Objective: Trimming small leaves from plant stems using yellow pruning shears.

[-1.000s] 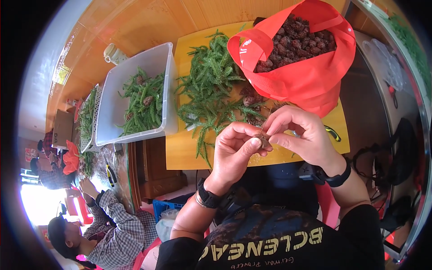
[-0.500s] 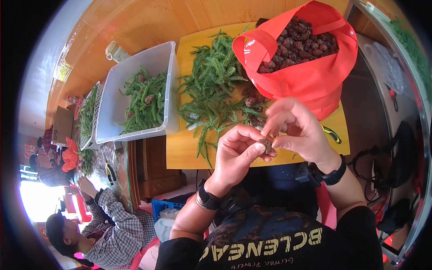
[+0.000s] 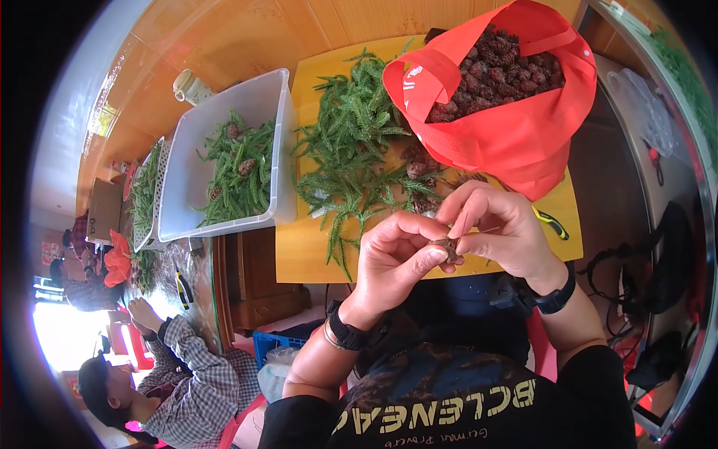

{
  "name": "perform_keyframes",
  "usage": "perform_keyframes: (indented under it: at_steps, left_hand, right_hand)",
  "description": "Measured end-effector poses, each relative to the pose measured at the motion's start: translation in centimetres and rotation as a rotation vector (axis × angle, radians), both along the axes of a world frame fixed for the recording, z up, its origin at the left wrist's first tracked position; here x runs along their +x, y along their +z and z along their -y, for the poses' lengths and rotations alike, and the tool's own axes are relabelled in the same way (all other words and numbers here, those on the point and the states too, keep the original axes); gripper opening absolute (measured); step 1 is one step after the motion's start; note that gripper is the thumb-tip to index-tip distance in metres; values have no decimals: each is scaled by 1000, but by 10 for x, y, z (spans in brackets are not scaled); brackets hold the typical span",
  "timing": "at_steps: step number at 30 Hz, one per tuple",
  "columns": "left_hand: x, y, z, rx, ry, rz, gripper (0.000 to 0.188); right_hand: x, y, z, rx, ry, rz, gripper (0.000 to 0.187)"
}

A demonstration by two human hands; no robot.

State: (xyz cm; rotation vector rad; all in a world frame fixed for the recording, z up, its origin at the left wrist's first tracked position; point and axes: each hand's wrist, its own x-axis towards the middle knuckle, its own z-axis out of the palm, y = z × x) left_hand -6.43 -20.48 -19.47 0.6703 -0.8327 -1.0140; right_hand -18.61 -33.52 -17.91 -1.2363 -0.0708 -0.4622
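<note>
Over the front edge of the yellow board point(image 3: 314, 262), my left hand point(image 3: 389, 262) pinches a small brown pine cone point(image 3: 447, 246) between thumb and fingers. My right hand point(image 3: 502, 232) is closed at the cone's right side, thumb and fingertips on a thin wire point(image 3: 489, 229) whose end sticks out past the fingers. Part of the cone is hidden by my fingertips. Just beyond my hands lies a heap of green fir-like sprigs point(image 3: 351, 127), with a few pine cones point(image 3: 416, 170) at its right side.
A red bag point(image 3: 516, 142) full of pine cones stands at the back right. Left of the board is a clear plastic bin point(image 3: 280, 187) holding sprigs and cones. Yellow-black pliers point(image 3: 552, 223) lie at the right edge. A co-worker in a checked shirt point(image 3: 198, 374) sits at left.
My right hand has lowered slightly, and the wire that stood up between my hands now points right. The cone has shifted a little in my left fingers.
</note>
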Motion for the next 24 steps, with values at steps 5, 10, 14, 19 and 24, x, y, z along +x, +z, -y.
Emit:
perform_keyframes:
  at_steps: [5, 10, 14, 19, 24]
  left_hand:
    - [-2, 1, 1, 23, 83, 81, 17]
    - [-7, 2, 2, 37, 208, 190, 19]
    - [-8, 0, 4, -21, 307, 336, 17]
    - [-6, -3, 6, -43, 425, 537, 18]
    - [0, 4, 5, -117, 556, 1029, 22]
  right_hand:
    - [0, 0, -7, 3, -79, -28, 11]
    - [2, -9, -7, -381, -329, 99, 12]
    - [0, -5, -10, -546, -451, 46, 13]
    - [-1, -2, -12, -598, -500, -48, 12]
    - [-6, 6, -9, -243, -276, -234, 12]
